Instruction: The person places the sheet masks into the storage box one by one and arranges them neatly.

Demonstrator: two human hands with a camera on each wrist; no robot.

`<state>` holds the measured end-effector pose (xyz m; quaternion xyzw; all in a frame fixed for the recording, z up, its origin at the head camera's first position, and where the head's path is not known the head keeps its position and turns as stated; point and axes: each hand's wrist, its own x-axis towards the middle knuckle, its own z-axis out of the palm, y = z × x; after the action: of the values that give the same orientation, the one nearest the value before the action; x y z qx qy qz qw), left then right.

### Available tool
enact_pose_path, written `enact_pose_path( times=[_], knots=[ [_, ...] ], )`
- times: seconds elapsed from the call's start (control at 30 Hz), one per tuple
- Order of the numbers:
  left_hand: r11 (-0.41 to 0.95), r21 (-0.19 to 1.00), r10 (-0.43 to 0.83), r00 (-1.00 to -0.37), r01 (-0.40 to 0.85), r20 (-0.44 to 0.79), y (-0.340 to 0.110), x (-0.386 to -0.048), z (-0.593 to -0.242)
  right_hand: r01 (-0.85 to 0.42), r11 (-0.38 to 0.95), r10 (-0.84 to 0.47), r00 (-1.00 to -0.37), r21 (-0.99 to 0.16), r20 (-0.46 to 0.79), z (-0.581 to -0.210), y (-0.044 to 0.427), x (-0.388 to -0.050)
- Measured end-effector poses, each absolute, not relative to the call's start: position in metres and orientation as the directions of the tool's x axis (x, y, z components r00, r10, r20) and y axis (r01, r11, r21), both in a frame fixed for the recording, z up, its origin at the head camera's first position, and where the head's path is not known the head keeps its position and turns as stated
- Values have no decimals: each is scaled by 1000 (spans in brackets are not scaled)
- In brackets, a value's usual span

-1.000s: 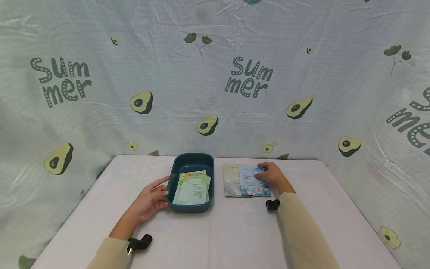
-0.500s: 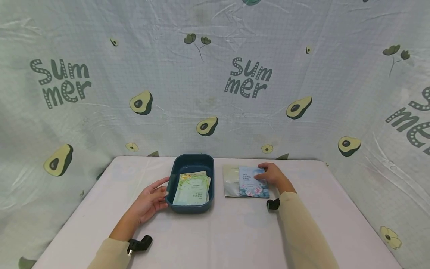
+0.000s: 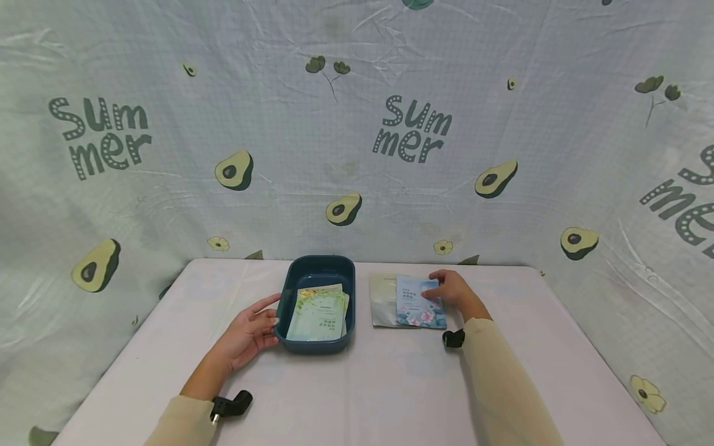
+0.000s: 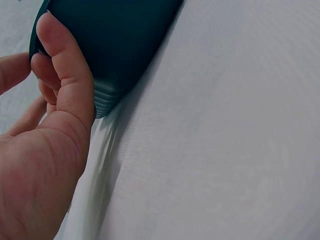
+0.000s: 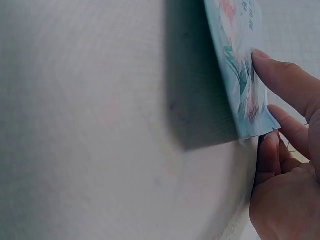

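Note:
At the left wall of a dark blue plastic bin [image 3: 320, 348] is my left hand [image 3: 248, 337]; in the left wrist view its fingers [image 4: 65, 60] bend against the outside just below the rim and hold it there. Inside lie green-and-white sheet mask packets [image 3: 319, 314], overlapping. To the right, my right hand [image 3: 454, 291] pinches the right edge of a blue floral sheet mask packet [image 3: 415, 300]. Its thumb [image 5: 280, 75] lies on the printed face, with fingers behind. This packet overlaps a silver-grey packet [image 3: 383, 303] and casts a shadow on the table in the right wrist view.
The white-covered table [image 3: 390, 390] has its rear edge against a hanging cloth [image 3: 268, 124] printed with avocados and lettering. The cloth also rises on both sides. Black wrist cameras [image 3: 231, 404] sit at both cuffs.
The lower edge of the blue mask packet has shifted slightly down and left in the right hand's pinch. The left hand and the bin look unchanged.

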<state>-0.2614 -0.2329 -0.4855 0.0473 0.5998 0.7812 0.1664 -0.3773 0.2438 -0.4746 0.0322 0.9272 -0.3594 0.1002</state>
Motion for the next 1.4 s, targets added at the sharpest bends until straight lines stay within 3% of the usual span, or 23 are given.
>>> enact_pose_path(
  times=[0.83, 1.4],
  knots=[
    [-229, 948, 313, -939, -222, -144, -231, -264, -487, 146, 749, -4, -974, -646, -226, -480, 246, -382],
    [-237, 946, 325, -936, -219, -135, -232, -262, -486, 110, 713, -16, -985, -693, -174, -480, 245, -376]
  ],
)
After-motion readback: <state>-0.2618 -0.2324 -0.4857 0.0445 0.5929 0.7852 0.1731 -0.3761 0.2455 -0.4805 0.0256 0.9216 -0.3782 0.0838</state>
